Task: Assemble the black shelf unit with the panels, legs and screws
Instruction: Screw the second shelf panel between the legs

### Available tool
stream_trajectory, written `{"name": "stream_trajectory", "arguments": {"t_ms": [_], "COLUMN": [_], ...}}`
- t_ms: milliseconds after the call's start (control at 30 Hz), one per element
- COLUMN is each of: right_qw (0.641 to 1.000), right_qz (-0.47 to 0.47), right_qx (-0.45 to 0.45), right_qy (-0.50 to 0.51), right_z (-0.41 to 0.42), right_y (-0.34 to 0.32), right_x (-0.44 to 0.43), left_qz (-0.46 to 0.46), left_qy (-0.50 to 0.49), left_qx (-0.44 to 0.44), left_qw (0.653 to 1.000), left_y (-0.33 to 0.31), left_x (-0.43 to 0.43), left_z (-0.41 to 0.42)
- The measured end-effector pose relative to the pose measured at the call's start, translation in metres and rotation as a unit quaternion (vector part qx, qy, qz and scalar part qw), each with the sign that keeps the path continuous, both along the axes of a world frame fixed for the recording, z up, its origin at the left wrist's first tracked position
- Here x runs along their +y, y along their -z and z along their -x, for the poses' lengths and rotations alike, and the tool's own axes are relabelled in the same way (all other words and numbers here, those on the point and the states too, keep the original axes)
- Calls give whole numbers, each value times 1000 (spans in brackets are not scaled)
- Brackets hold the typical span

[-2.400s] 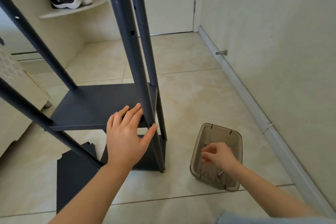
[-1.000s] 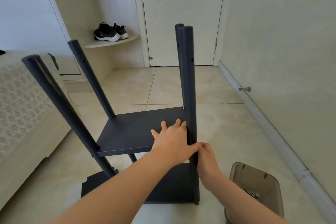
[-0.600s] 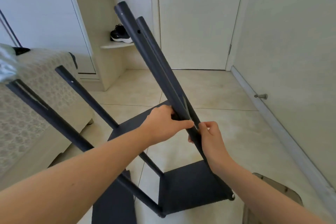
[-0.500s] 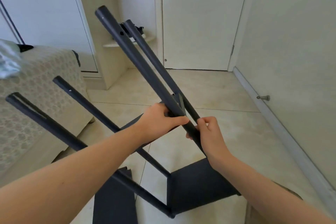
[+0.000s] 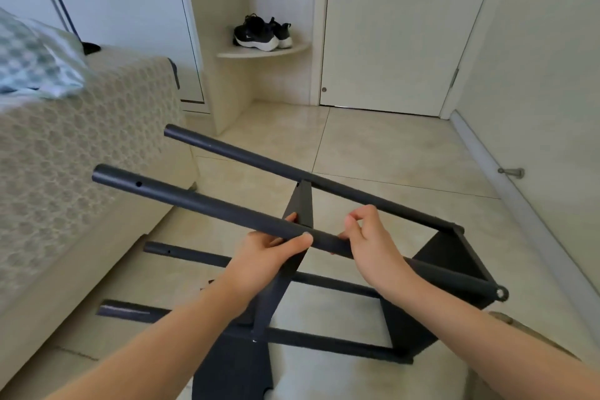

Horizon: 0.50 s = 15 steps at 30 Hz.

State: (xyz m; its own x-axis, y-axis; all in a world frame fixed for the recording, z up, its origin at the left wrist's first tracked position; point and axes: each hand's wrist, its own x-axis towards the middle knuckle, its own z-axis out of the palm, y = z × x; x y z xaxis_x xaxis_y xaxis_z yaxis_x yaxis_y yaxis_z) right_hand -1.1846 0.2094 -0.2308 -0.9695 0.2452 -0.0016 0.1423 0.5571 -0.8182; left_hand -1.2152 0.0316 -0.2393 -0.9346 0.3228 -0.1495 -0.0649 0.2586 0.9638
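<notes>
The black shelf unit lies tipped on its side on the floor, its round legs running left to right. My left hand (image 5: pixel 269 253) grips the nearest upper leg (image 5: pixel 194 203) where the middle panel (image 5: pixel 300 208) meets it. My right hand (image 5: pixel 373 243) is curled round the same leg just to the right. The end panel (image 5: pixel 454 266) stands on edge at the right. Another upper leg (image 5: pixel 259 162) runs behind, and two lower legs (image 5: pixel 194 258) lie near the floor. A loose black panel (image 5: pixel 233 370) lies flat under the frame.
A bed (image 5: pixel 81 153) with a patterned cover stands close on the left. The wall and skirting (image 5: pixel 506 191) run along the right, with a door stopper (image 5: pixel 513 172). A door (image 5: pixel 389 26) and a corner shelf with black shoes (image 5: pixel 263 32) are at the back.
The shelf unit has tipped over from upright onto its side, the legs swinging down to the left. My right hand came from the plastic box to the leg; both hands stayed on it.
</notes>
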Motion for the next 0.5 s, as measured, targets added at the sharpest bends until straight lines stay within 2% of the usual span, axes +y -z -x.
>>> {"name": "stream_trajectory", "arguments": {"t_ms": [300,500], "right_qw": [998,996], "right_qz": [-27,-26], "right_qx": [-33,-64], "right_qy": [-49,-59], "right_z": [-9,-16], "right_y": [25,38], "right_x": [-31,-43], "left_qz": [-79,-91], "left_qy": [-47,-71], "left_qx": [-64,-108], "left_qw": [994,987], "left_y": [46,66], "left_x": [-34,-45], "left_z": [-25,-40]}}
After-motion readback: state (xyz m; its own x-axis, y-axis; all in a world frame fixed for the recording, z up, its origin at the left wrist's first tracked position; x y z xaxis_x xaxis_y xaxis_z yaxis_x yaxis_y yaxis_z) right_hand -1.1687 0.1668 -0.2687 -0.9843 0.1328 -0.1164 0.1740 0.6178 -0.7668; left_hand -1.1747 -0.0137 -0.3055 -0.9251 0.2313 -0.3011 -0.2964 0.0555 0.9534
